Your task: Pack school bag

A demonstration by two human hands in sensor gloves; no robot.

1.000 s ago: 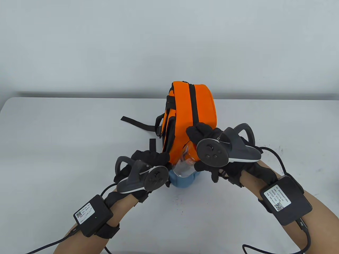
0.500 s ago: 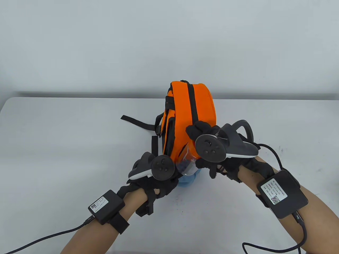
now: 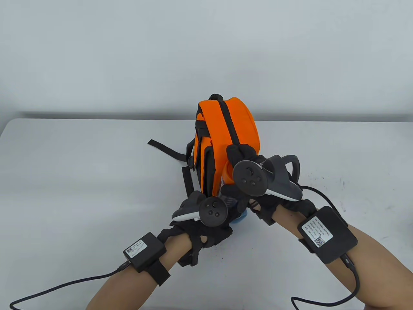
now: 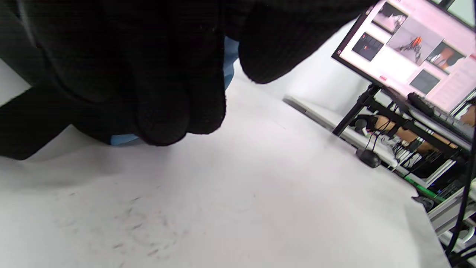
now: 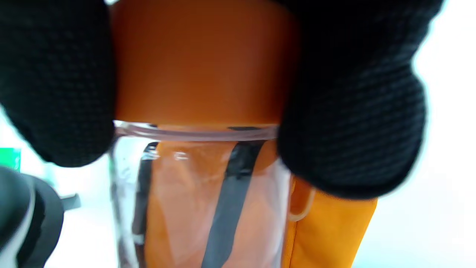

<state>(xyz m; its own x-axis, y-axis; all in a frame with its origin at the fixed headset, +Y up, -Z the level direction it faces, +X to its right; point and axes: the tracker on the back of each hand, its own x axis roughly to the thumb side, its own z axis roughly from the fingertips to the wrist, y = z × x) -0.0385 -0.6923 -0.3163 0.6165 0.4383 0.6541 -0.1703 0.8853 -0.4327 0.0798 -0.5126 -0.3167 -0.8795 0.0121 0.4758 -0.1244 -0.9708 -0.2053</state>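
An orange school bag (image 3: 237, 124) with black zips stands upright mid-table. At its near end sits a light-blue side pocket (image 3: 241, 219). My right hand (image 3: 239, 154) grips the orange lid (image 5: 200, 67) of a clear bottle (image 5: 200, 193), fingers (image 5: 353, 130) on both sides. The bottle is against the bag, just above the pocket, and mostly hidden in the table view. My left hand (image 3: 216, 225) is low at the bag's near end. Its curled fingers (image 4: 163, 93) are around the blue pocket fabric (image 4: 230, 56).
Black shoulder straps (image 3: 165, 149) trail over the table left of the bag. Cables run from both wrist boxes toward the front edge. Beyond the table's right side the left wrist view shows a monitor (image 4: 409, 41) on a stand and a wired desk.
My left hand has moved right and in under the bottle, taking hold at the blue pocket. My right hand has carried the bottle left and lower. The bag's top has shifted slightly left.
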